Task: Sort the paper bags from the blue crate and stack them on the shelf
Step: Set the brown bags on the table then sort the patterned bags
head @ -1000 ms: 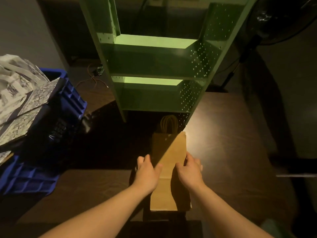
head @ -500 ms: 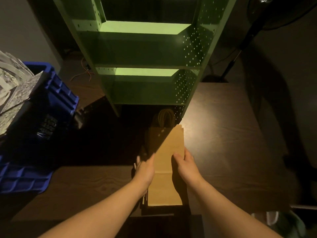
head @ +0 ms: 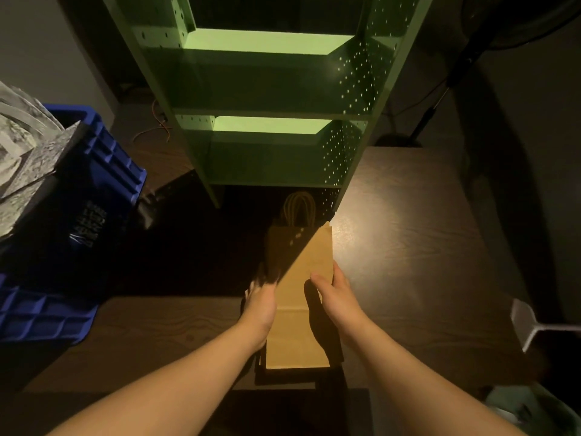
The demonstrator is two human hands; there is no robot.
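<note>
Brown paper bag [head: 301, 297] lies flat at centre-bottom of the frame, on a dark wood table [head: 408, 247], w/ its twisted cord handles [head: 298, 207] pointing up-frame toward the foot of the green shelf [head: 273, 99]. Upper left part of the bag is in the shelf's shadow, lower right part lit. It seems to sit on top of other flat bags, since darker edges show under its lower end, but that is hard to confirm in the dim light.

Left hand [head: 261, 303] is on the bag's left edge, fingers reaching forward into the shadow; whether they curl round the edge or just press flat can't be told. Right hand [head: 336, 294] grips the bag's right edge, thumb on top of the paper, fingers wrapped round the side.

Green shelf stands upright at top centre, two lit boards visible, side panels perforated w/ small holes.

Blue crate [head: 103, 171] sits at left of the frame, just beside the shelf, w/ grey-and-white patterned bags [head: 22, 158] sticking out of its top at upper left.

A fan stand [head: 430, 111] is at upper right, behind the table. A pale angled object is at the right edge, unclear what.
</note>
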